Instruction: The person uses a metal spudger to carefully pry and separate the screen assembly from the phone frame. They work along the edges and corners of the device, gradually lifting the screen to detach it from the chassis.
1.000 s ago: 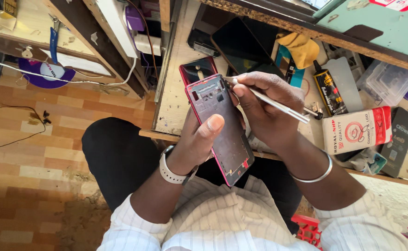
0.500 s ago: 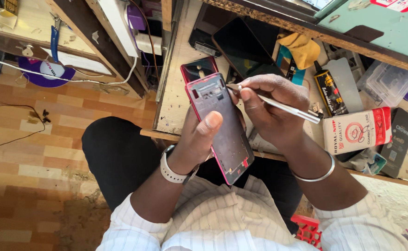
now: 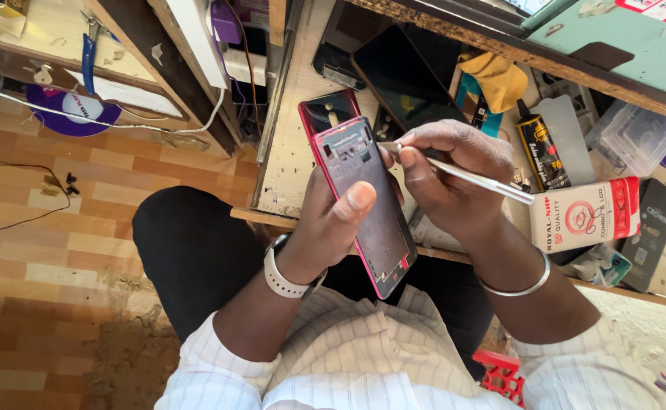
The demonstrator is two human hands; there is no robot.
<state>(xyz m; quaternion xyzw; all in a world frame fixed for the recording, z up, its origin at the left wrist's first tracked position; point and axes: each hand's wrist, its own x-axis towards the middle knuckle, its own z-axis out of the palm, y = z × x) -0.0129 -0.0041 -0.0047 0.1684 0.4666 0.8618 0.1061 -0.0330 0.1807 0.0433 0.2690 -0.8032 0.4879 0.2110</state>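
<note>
Mid-step: left hand (image 3: 333,228) gripped red phone frame (image 3: 367,205) over lap, by bench edge; right hand (image 3: 450,178) pinched metal tweezers (image 3: 462,173), tip at frame's top edge. Next, prob.: steady, precise tip work w/ light pressure.

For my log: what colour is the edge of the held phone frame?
Red, on the phone frame; head view.

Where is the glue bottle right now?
In the head view, the black-and-yellow glue bottle lies on the workbench, right of the right hand, between the yellow cloth and the white-and-red box.
</note>
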